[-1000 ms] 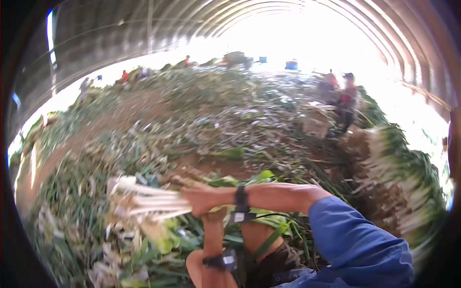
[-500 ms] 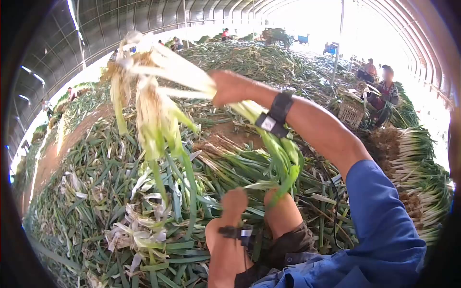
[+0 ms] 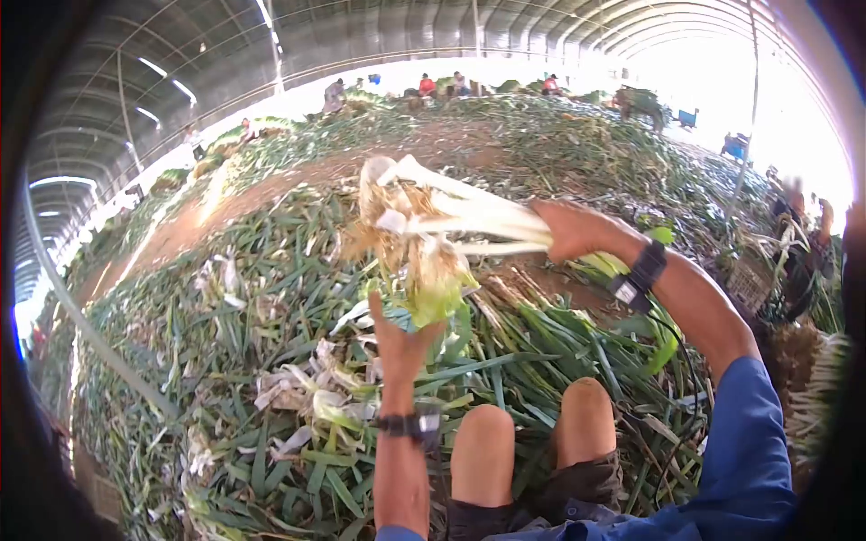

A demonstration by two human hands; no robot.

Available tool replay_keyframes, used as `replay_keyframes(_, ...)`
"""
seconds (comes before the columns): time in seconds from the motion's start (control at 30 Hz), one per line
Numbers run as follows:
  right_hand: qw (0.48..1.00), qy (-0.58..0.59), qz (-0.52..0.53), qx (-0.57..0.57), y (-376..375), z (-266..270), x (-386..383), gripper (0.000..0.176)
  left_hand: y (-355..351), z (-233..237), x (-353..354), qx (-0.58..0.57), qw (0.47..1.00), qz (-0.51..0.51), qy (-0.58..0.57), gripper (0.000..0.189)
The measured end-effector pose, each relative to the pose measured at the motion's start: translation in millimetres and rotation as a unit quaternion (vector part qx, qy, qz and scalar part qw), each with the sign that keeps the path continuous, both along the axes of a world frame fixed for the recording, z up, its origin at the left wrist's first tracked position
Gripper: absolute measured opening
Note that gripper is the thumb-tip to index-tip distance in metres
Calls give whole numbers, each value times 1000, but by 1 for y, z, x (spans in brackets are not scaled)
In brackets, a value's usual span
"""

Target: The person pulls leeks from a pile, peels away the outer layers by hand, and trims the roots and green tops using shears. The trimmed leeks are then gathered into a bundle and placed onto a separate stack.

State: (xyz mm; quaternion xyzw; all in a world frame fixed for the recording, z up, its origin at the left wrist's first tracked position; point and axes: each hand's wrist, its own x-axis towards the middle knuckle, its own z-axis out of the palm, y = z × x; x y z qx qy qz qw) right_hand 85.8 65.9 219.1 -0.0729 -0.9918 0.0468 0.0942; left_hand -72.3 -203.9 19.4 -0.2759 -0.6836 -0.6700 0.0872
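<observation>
My right hand (image 3: 577, 230) is wrapped round several leek stalks (image 3: 487, 216) in the middle of the view. Their white stems point left, ending in brown roots (image 3: 383, 221); green leaves come out behind my wrist. Loose peeled outer leaves (image 3: 433, 284) hang below the roots. Just beneath them my left hand (image 3: 401, 338) is raised with thumb and fingers apart, close to the hanging leaves; whether it touches them I cannot tell. A bunch of leeks (image 3: 541, 329) lies on the ground in front of my knees.
Discarded green leaves (image 3: 234, 352) cover the ground around my knees. At the right are a crate (image 3: 749, 281), a co-worker (image 3: 803, 243) and a row of cleaned leeks (image 3: 816, 397). A black cable runs beside my right arm. More people sit far off.
The view has turned left. My left hand has risen from near my knees to below the roots, fingers spread. The leeks in my right hand are held lower, and fewer leaves hang from them.
</observation>
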Motion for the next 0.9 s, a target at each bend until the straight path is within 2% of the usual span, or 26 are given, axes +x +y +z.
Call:
replay_keyframes(0.07,999,4,34,36,3,-32,1,68,23,-15,-14,47,995,-91,10,97)
replay_keyframes(0.1,998,-8,61,26,-14,-33,5,62,36,-22,-17,11,992,-80,94,92)
replay_keyframes(0.13,996,-18,85,18,-32,-30,12,56,43,-22,-18,-20,980,-27,195,85)
replay_keyframes(0.17,996,-62,62,0,-43,-33,13,57,52,-21,-19,-44,955,40,290,78)
replay_keyframes(0.23,993,-114,26,-33,-57,-47,20,56,60,-40,-20,-15,917,135,376,47)
replay_keyframes(0.27,991,-124,17,-42,-61,-56,25,55,61,-58,-23,-8,939,128,318,38)
replay_keyframes(0.3,989,-135,10,-51,-61,-63,30,54,60,-75,-28,129,990,20,56,30)
replay_keyframes(0.37,988,-140,1,-61,-43,-78,48,52,-7,-115,-97,-67,994,86,22,24)
replay_keyframes(0.4,986,-149,-3,-73,-31,-93,62,51,-40,-136,-131,-169,979,109,12,23)
replay_keyframes(0.43,984,-163,-5,-68,-6,-115,78,52,-88,-199,-199,-363,861,341,106,23)
replay_keyframes(0.47,977,-192,-40,-80,16,-133,96,57,-136,-175,-217,-419,754,353,363,29)
replay_keyframes(0.5,975,-191,-66,-89,24,-131,109,59,-177,-191,-265,-519,728,408,186,28)
replay_keyframes(0.53,971,-195,-91,-101,27,-132,124,61,-184,-109,-214,-346,865,363,-11,33)
replay_keyframes(0.57,968,-197,-106,-114,31,-135,134,62,-196,-72,-192,-325,885,332,-13,43)
replay_keyframes(0.6,966,-195,-118,-123,37,-137,137,62,-196,-57,-185,-300,903,306,-16,57)
replay_keyframes(0.63,964,-194,-124,-134,39,-143,139,63,-187,-59,-178,-390,851,351,-27,69)
replay_keyframes(0.7,970,-169,-101,-141,45,-155,141,65,-158,-46,-158,-545,712,441,-39,96)
replay_keyframes(0.77,972,-161,-100,-143,42,-162,140,69,-123,-47,-133,-398,882,246,-56,103)
replay_keyframes(0.8,969,-164,-95,-158,38,-163,138,70,-98,-13,-87,-349,931,77,-72,99)
replay_keyframes(0.83,966,-172,-90,-170,34,-162,137,70,-71,-26,-61,-265,964,-2,6,101)
replay_keyframes(0.87,963,-181,-83,-182,31,-163,135,71,-46,-36,-47,-227,955,-33,187,108)
replay_keyframes(0.9,964,-176,-72,-187,32,-167,135,71,-30,-43,-31,-187,968,-72,149,110)
